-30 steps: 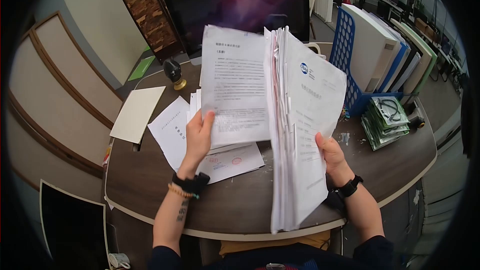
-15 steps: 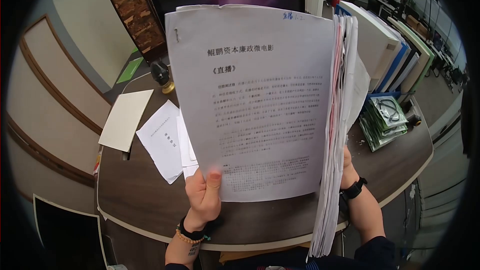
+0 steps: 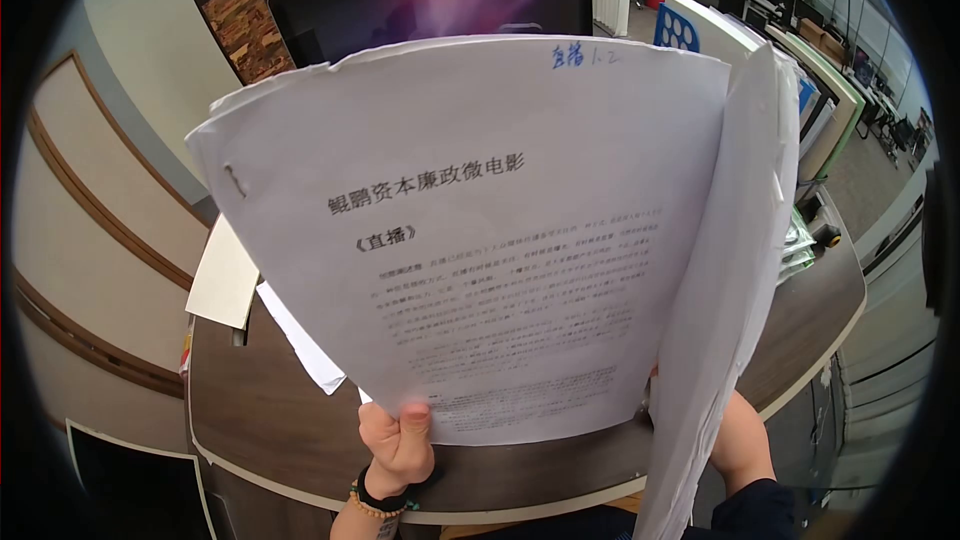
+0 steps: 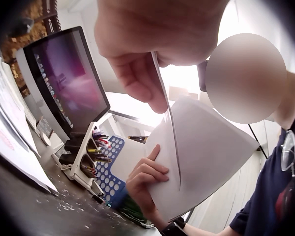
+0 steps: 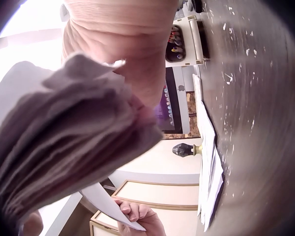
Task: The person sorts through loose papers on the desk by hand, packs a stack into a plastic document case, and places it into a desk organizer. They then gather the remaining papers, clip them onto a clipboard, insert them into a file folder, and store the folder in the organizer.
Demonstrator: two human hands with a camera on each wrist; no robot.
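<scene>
A stapled printed document (image 3: 480, 160) is held up facing the head camera, with blue handwriting at its top edge. My left hand (image 3: 398, 448) pinches its lower left corner, thumb in front. In the left wrist view the left hand (image 4: 157, 34) grips the thin sheets from above. At the right stands a thick stack of papers (image 3: 715, 270), nearly edge-on. My right hand is mostly hidden behind that stack in the head view; the left wrist view shows the right hand (image 4: 146, 184) with its fingers against the back of the papers. The right wrist view shows the stack's creased edge (image 5: 73, 128) close up.
Behind the papers stands a monitor (image 3: 430, 0). A white board (image 3: 224, 275) and loose sheets (image 3: 300, 340) lie on the desk (image 3: 250, 400) at the left. Folders (image 3: 835, 120) stand at the right, near green packets (image 3: 797, 245). A pen holder (image 4: 83, 160) stands by the monitor.
The papers have come closer to the head camera and the document has opened out to face it. The stack has shifted right, covering the right hand. My left hand has moved lower.
</scene>
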